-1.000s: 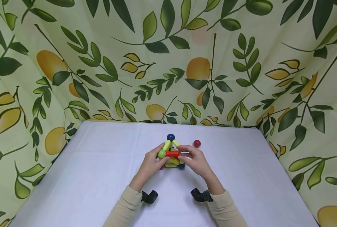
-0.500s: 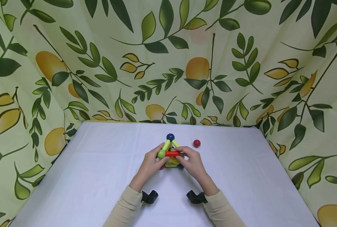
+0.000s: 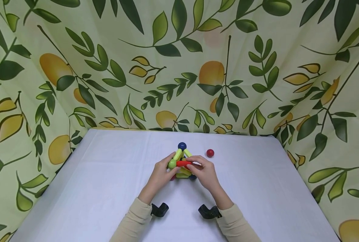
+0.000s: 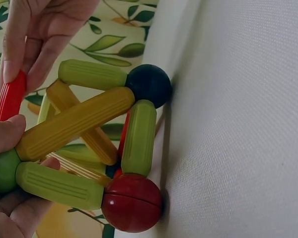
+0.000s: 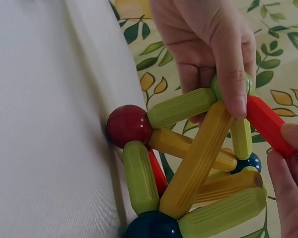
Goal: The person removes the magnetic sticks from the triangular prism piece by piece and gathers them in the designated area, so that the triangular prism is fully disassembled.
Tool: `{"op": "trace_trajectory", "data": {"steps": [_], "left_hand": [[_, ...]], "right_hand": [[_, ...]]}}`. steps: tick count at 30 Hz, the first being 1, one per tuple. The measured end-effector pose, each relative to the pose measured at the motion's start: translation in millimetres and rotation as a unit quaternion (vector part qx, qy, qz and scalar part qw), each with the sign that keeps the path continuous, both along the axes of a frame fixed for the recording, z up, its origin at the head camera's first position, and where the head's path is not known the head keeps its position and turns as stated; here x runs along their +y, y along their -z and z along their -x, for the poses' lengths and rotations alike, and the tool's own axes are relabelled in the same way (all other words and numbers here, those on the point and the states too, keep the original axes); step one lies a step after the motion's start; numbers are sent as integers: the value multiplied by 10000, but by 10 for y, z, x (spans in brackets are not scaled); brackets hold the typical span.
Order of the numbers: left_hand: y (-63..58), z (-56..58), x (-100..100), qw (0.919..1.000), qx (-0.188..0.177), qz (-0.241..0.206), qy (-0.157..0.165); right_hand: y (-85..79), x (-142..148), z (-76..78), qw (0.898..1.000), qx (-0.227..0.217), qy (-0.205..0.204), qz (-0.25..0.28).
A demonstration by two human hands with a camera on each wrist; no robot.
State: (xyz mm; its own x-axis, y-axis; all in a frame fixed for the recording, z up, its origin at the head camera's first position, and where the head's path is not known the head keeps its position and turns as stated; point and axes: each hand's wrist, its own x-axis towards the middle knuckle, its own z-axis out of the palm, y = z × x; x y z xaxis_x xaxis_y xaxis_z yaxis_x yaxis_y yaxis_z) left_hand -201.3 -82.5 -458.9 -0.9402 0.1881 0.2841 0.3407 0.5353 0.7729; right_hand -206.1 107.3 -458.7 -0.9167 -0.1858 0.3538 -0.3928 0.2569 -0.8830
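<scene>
A frame of magnetic rods and balls stands on the table, with lime and yellow rods (image 5: 196,158), a red ball (image 4: 132,202) and a dark blue ball (image 4: 149,85) at its base. Another blue ball (image 3: 182,146) tops the part behind. My left hand (image 3: 160,171) holds the frame's green ball (image 3: 172,164) at the upper left corner, thumb in front. From that ball a red rod (image 5: 268,121) points right. My right hand (image 3: 204,170) pinches the rod's far end between thumb and fingers. The fingers cover the frame's upper right corner in the head view.
A loose red ball (image 3: 210,153) lies on the white-covered table (image 3: 107,188), right of the frame and beyond my right hand. A leaf-patterned cloth (image 3: 179,84) hangs behind and at both sides. Black wrist camera mounts (image 3: 209,211) jut inward from both wrists.
My right hand has moved slightly left, and its fingers now close round the red rod's right end. The rod tilts a little. My left hand and the frame hold their place.
</scene>
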Motion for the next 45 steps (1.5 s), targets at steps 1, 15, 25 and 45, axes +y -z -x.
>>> {"op": "trace_trajectory", "data": {"steps": [1, 15, 25, 45], "left_hand": [[2, 2, 2, 10000, 44, 25, 17], [-3, 5, 11, 9997, -44, 48, -216], [21, -14, -6, 10000, -47, 16, -67], [12, -10, 8, 9999, -132, -88, -43]], "right_hand": [[-6, 6, 1, 9999, -110, -41, 110], [-121, 188, 20, 9928, -594, -538, 893], [-98, 697, 179, 9922, -485, 542, 1014], [435, 1314, 439, 9625, -1962, 1872, 92]]}}
